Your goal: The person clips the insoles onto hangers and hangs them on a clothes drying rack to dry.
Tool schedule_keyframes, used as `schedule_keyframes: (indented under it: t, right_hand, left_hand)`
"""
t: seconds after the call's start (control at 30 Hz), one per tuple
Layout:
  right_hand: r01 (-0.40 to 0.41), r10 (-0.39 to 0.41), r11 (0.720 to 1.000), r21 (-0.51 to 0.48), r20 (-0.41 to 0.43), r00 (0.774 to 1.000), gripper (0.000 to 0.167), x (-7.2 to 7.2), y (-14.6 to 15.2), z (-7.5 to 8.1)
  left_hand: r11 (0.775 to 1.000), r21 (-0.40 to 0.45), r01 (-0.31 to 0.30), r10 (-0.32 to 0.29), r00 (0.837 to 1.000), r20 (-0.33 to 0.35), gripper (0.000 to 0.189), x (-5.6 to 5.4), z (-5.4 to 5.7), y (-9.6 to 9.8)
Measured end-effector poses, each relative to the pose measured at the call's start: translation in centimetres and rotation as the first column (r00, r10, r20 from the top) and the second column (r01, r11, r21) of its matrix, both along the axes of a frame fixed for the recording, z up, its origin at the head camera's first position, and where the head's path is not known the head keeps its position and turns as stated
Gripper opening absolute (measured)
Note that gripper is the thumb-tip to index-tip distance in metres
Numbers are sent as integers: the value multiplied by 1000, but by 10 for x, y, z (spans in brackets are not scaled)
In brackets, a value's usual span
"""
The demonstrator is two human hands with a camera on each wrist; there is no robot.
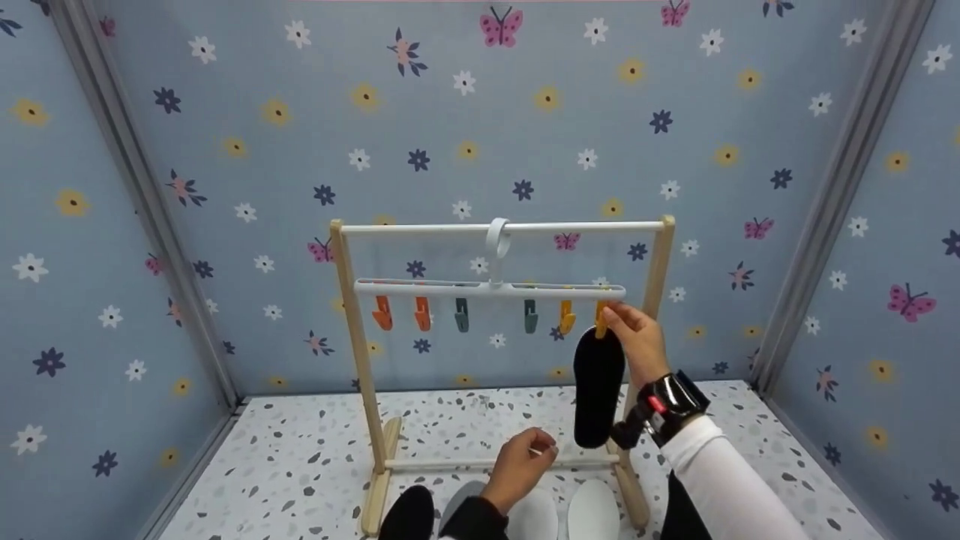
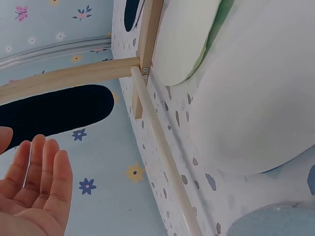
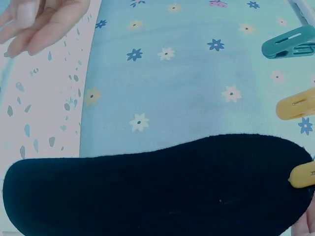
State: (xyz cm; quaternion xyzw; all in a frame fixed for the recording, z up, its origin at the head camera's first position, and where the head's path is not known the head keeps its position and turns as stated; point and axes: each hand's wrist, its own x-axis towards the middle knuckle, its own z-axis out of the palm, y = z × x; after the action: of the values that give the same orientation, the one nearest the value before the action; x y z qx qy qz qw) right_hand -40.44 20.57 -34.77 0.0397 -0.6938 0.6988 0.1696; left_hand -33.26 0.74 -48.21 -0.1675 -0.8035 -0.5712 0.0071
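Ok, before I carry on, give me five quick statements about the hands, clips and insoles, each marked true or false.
1. The right hand is at the yellow clip on the hanging black insole. True.
2. The left hand grips the hanging black insole. False: the left hand is apart from it and holds nothing.
3. The white hanger hangs by its hook from the white rail. True.
4. Insoles hang from both orange clips. False: both orange clips are bare.
5. A pale insole lies on the speckled surface. True.
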Motion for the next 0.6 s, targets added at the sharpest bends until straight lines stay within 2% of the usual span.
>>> schedule_keyframes:
  t: [0.23, 0.47, 0.6]
  right_hand:
    - [53, -53, 998, 17, -9, 999, 44, 0, -4, -2]
    - [74, -74, 997, 28, -25, 997, 43, -2, -4, -4]
    - [65, -65, 998, 18, -19, 998, 42, -2, -4, -4]
  left_hand:
    - [1000, 2, 27, -27, 999, -25, 8, 11, 0, -12]
    - [999, 27, 28, -29, 998, 49, 12, 19, 3, -30]
    - [1000, 21, 4, -5, 999, 46, 14, 22, 6, -44]
